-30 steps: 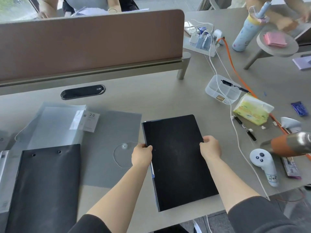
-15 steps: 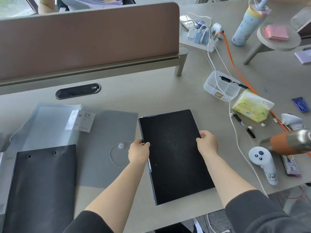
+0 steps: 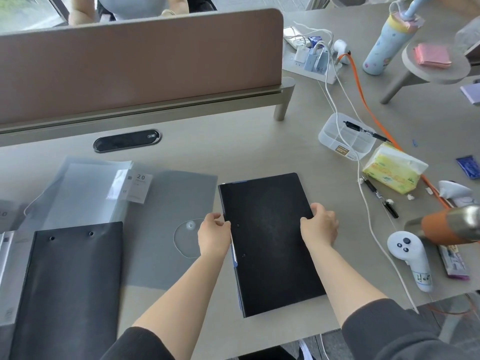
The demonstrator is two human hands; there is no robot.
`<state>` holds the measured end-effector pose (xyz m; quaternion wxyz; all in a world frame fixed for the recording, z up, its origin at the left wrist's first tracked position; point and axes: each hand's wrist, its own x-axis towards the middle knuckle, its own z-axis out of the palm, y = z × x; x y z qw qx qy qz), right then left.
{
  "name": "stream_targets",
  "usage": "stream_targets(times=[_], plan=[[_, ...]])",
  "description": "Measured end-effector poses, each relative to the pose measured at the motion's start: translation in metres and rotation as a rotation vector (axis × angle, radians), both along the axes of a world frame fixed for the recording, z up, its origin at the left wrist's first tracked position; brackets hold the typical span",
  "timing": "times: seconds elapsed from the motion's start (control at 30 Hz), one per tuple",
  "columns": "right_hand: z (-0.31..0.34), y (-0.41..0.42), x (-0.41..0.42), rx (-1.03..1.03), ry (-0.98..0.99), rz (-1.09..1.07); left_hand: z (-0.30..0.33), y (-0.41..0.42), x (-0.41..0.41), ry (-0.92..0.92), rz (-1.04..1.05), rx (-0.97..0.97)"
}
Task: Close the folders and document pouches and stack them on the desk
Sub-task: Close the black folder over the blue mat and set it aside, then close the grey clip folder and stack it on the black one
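Observation:
A closed black folder (image 3: 270,245) lies flat on the desk in front of me. My left hand (image 3: 214,236) grips its left spine edge and my right hand (image 3: 320,224) grips its right edge. To the left lies a grey translucent pouch (image 3: 166,229) with a round clear flap and snap. Further left, a clear display book with a "20" label (image 3: 91,188) lies under another black folder (image 3: 70,287) with two rivets.
A brown divider panel (image 3: 140,63) runs across the back. On the right are a white cable (image 3: 368,203), a clear tray (image 3: 345,136), a tissue pack (image 3: 392,170), pens, a white controller (image 3: 410,258) and an orange tool (image 3: 452,227). The desk's front edge is close to me.
Both hands stay on the black folder's edges. The folder has shifted slightly away from me and the view has tilted a little.

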<state>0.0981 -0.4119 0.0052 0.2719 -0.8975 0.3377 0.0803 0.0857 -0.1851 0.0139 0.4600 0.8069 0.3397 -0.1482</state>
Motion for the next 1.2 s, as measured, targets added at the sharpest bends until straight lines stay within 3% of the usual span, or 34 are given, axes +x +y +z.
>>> stream_targets(times=[0.13, 0.33, 0.63, 0.8, 1.0, 1.2], plan=[[0.012, 0.028, -0.002, 0.094, -0.190, 0.037, 0.009, 0.017, -0.009, -0.043, 0.006, 0.041], [0.031, 0.110, -0.008, 0.274, -0.301, 0.325, 0.022, 0.072, -0.032, -0.077, 0.016, 0.116], [0.039, 0.241, -0.050, 0.414, -0.070, 0.751, 0.031, 0.194, -0.088, -0.146, 0.077, 0.399], [0.031, 0.308, -0.078, 0.495, 0.076, 0.760, 0.030, 0.267, -0.123, -0.022, 0.085, 0.585], [0.024, 0.360, -0.095, 0.446, 0.141, 0.806, 0.019, 0.328, -0.146, 0.166, 0.013, 0.646], [0.020, 0.395, -0.100, 0.420, 0.120, 0.786, 0.008, 0.359, -0.150, 0.195, -0.002, 0.654]])
